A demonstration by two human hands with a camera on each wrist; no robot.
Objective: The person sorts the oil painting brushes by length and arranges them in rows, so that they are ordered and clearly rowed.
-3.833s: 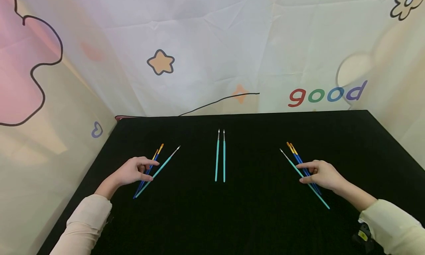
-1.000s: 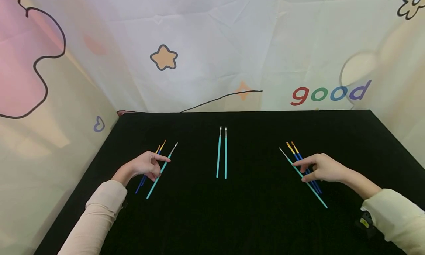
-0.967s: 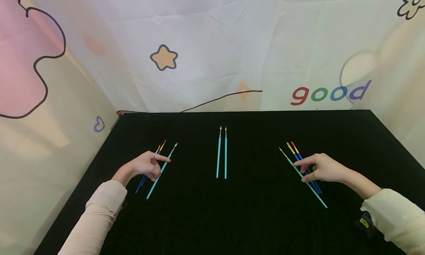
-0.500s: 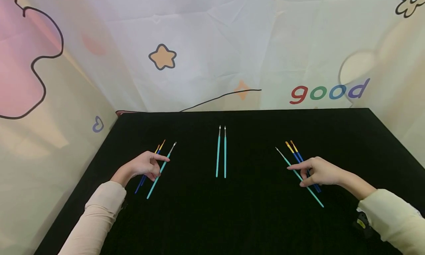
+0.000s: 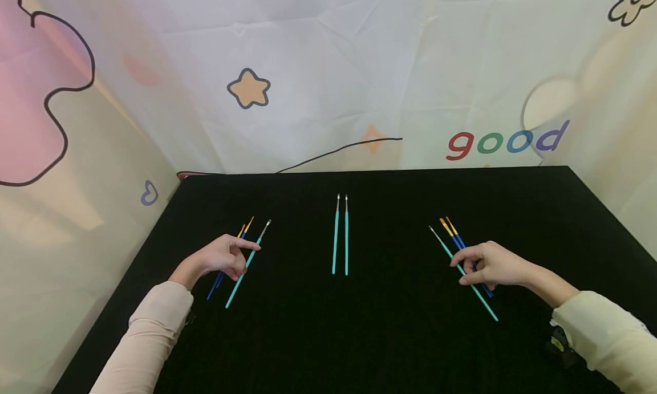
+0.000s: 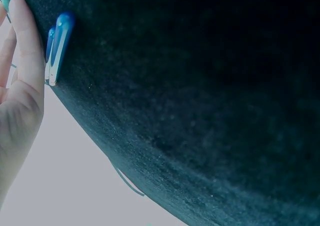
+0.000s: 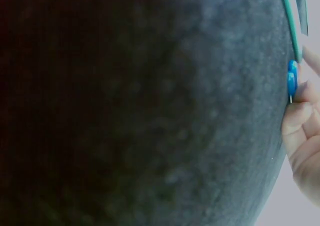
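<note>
On the left of the black table, my left hand (image 5: 220,255) holds a turquoise paintbrush (image 5: 236,291) between thumb and curled fingers, its index finger stretched over the handle. Two blue paintbrushes (image 5: 214,284) with orange bristles lie under that hand, partly hidden. Over on the right, my right hand (image 5: 493,264) has thumb and bent index finger on another turquoise paintbrush (image 5: 482,300), which slants toward the upper left. Beneath this hand lie two more blue paintbrushes (image 5: 456,240), close beside the turquoise one. Blue handle ends (image 6: 61,41) show near the thumb in the left wrist view.
Two turquoise paintbrushes (image 5: 336,243) lie side by side, nearly upright in view, at the middle of the black table (image 5: 359,337). A printed cloth (image 5: 318,86) hangs behind the table and along its sides.
Since the earliest frame, the left turquoise paintbrush's handle end has swung right, away from the blue ones. Lately the right turquoise paintbrush shifted slightly left, then back a little; the right index finger bent.
</note>
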